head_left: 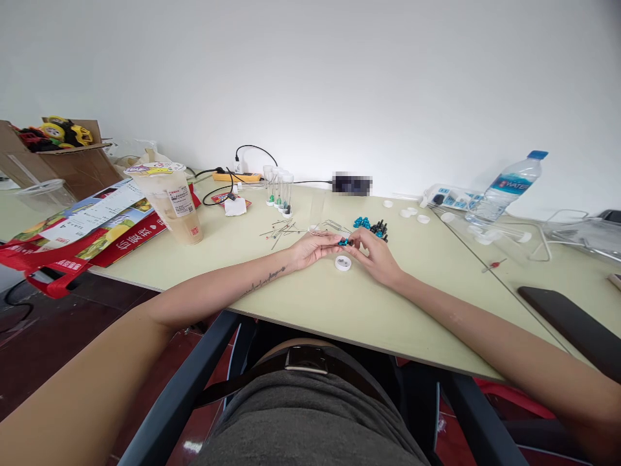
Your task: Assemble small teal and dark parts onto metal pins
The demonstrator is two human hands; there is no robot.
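My left hand [314, 248] and my right hand [376, 257] meet over the pale green table [339, 304]. Together their fingertips pinch a small blue and black piece [345, 242]. A white round cap [343, 263] lies on the table just below my fingers. Behind my hands sit a small pile of blue pieces [361, 222] and a pile of black pieces [379, 228]. Thin metal needles [284, 230] are scattered to the left of them. Several clear tubes [279, 189] stand upright farther back.
A plastic cup with a pale drink [174, 204] stands left, beside a red bag with printed sheets [82, 236]. A cardboard box [63, 162] sits far left. A water bottle [507, 188], power strip [451, 196], white caps [412, 212] and a dark phone [570, 327] lie right.
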